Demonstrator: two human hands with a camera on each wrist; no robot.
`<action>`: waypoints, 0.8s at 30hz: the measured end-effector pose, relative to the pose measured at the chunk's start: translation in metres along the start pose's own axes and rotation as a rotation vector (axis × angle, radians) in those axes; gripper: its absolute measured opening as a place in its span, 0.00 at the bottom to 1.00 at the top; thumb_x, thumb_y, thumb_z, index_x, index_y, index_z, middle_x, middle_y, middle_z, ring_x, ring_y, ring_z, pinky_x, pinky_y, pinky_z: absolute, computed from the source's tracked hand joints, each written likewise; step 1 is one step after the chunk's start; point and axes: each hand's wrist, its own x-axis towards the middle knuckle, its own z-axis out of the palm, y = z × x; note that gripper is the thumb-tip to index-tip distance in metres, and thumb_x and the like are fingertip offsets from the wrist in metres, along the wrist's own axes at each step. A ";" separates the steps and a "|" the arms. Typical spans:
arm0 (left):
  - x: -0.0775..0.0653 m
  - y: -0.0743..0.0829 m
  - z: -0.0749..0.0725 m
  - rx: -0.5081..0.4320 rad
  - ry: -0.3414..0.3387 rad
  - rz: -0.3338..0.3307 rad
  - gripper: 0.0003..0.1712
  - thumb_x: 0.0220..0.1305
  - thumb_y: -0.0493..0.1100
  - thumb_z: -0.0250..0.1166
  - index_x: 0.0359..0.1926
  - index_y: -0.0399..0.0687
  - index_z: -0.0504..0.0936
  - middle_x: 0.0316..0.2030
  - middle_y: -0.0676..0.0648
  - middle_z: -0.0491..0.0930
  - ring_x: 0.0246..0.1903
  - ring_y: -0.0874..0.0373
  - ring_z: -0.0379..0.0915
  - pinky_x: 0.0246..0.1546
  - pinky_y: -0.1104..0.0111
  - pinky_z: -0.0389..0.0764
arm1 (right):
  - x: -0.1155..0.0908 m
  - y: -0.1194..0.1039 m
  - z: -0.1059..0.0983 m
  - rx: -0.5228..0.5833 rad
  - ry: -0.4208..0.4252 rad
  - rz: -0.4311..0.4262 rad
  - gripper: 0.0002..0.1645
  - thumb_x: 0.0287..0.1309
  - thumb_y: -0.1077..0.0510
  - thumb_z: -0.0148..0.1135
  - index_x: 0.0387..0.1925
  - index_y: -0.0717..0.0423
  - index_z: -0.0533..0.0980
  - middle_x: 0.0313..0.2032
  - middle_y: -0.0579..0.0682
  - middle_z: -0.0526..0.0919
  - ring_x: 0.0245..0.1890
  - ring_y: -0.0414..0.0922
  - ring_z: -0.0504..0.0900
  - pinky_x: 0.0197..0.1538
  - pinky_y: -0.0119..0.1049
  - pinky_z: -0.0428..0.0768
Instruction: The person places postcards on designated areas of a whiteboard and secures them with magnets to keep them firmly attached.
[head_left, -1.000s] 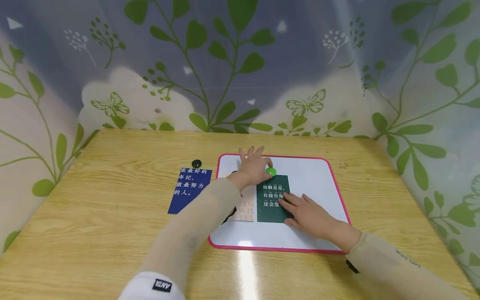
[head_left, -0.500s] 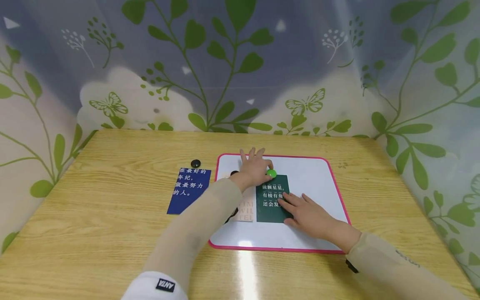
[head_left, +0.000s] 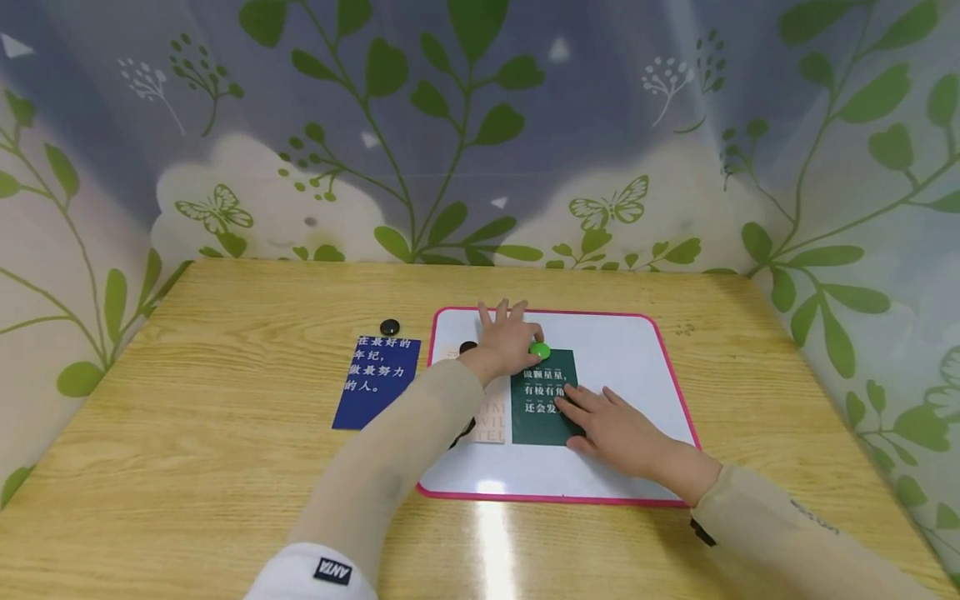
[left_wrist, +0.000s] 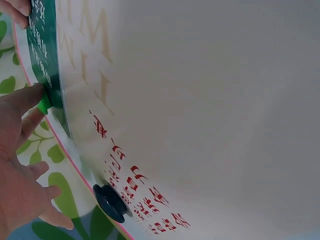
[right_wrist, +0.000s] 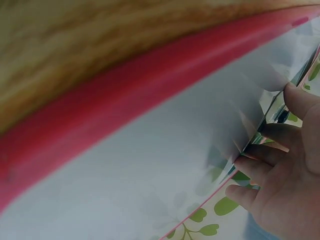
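My left hand (head_left: 508, 342) pinches a round green magnet (head_left: 540, 351) between thumb and index finger, its other fingers spread. The magnet sits at the top edge of a dark green card (head_left: 543, 429) with white writing, on a whiteboard (head_left: 626, 354) with a pink rim. My right hand (head_left: 618, 429) rests on the card's right edge, fingers extended. Left of the green card lies a pale card (head_left: 492, 427), partly behind my left arm. In the left wrist view, a black magnet (left_wrist: 111, 202) sits at the pale card's top edge, close to my left hand.
A blue card (head_left: 375, 387) with white writing lies on the wooden table (head_left: 187, 417), left of the whiteboard. Just above it is another black magnet (head_left: 389, 327). Patterned fabric (head_left: 315, 192) rises behind the table and along its sides.
My left hand has brought the green magnet slightly down, from just above the green card onto its top edge. The right hand and the cards stay in place.
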 end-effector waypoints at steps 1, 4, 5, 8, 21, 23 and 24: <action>0.000 0.000 0.001 0.000 0.000 0.001 0.19 0.63 0.57 0.58 0.54 0.63 0.78 0.73 0.45 0.49 0.72 0.39 0.40 0.66 0.37 0.35 | 0.000 0.000 0.000 -0.002 0.000 0.000 0.36 0.59 0.47 0.59 0.64 0.59 0.65 0.65 0.60 0.67 0.66 0.55 0.66 0.64 0.57 0.64; 0.001 0.000 0.002 -0.005 0.005 0.000 0.19 0.63 0.57 0.59 0.54 0.63 0.78 0.73 0.45 0.49 0.72 0.39 0.39 0.66 0.37 0.35 | 0.000 -0.001 0.000 0.001 -0.001 0.004 0.36 0.59 0.46 0.59 0.65 0.59 0.65 0.65 0.60 0.66 0.66 0.55 0.65 0.64 0.57 0.64; 0.001 0.000 0.002 -0.004 0.007 -0.001 0.19 0.63 0.57 0.59 0.54 0.63 0.78 0.73 0.45 0.49 0.72 0.39 0.39 0.66 0.37 0.35 | 0.000 -0.001 0.000 0.003 -0.001 0.005 0.36 0.59 0.46 0.59 0.65 0.59 0.65 0.65 0.60 0.66 0.66 0.55 0.65 0.65 0.57 0.63; 0.001 0.000 0.003 0.001 0.008 -0.005 0.19 0.63 0.58 0.58 0.54 0.64 0.78 0.73 0.45 0.49 0.72 0.39 0.39 0.66 0.37 0.35 | 0.001 -0.001 0.001 0.011 -0.002 0.008 0.37 0.59 0.45 0.59 0.65 0.59 0.65 0.65 0.60 0.66 0.66 0.55 0.65 0.65 0.58 0.63; -0.017 -0.022 -0.009 -0.095 0.067 -0.029 0.31 0.62 0.59 0.58 0.64 0.59 0.68 0.73 0.43 0.48 0.72 0.40 0.38 0.67 0.39 0.37 | 0.003 0.003 -0.006 0.081 0.032 0.082 0.41 0.60 0.40 0.56 0.68 0.58 0.60 0.68 0.61 0.60 0.69 0.60 0.56 0.67 0.62 0.54; -0.022 -0.029 -0.012 -0.102 0.077 -0.045 0.33 0.62 0.60 0.58 0.66 0.58 0.66 0.73 0.43 0.48 0.72 0.40 0.38 0.67 0.39 0.37 | 0.001 0.003 -0.008 0.096 0.055 0.113 0.42 0.60 0.40 0.54 0.69 0.58 0.58 0.69 0.61 0.58 0.70 0.62 0.52 0.67 0.65 0.49; -0.024 -0.034 -0.013 -0.103 0.082 -0.053 0.33 0.62 0.60 0.58 0.66 0.58 0.66 0.73 0.43 0.48 0.72 0.39 0.37 0.67 0.39 0.37 | 0.000 0.004 -0.008 0.102 0.062 0.128 0.43 0.60 0.39 0.54 0.69 0.57 0.57 0.70 0.61 0.56 0.71 0.63 0.50 0.67 0.66 0.47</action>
